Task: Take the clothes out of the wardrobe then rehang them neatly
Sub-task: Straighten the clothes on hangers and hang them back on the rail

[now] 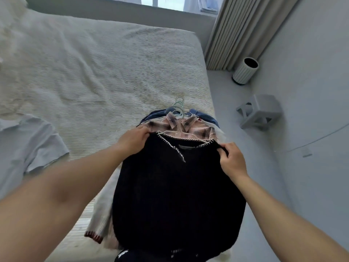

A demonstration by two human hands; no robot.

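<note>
A black knit sweater [175, 195] with white stitched neckline lies on top of a pile of clothes at the bed's near right corner. My left hand [133, 140] grips its left shoulder and my right hand [231, 159] pinches its right shoulder. Under it lies a pink plaid shirt [190, 129], then a blue garment [204, 115]. Several pale green hanger hooks [178, 107] stick out above the collars. A grey sleeve with a dark red cuff [94, 236] pokes out at the pile's lower left. The wardrobe is out of view.
The bed [98, 72] with a cream ribbed cover fills the left. A light blue T-shirt [28, 146] lies on its left side. On the floor to the right stand a grey stool [259, 112] and a white ribbed bin [245, 70], beside beige curtains [243, 29].
</note>
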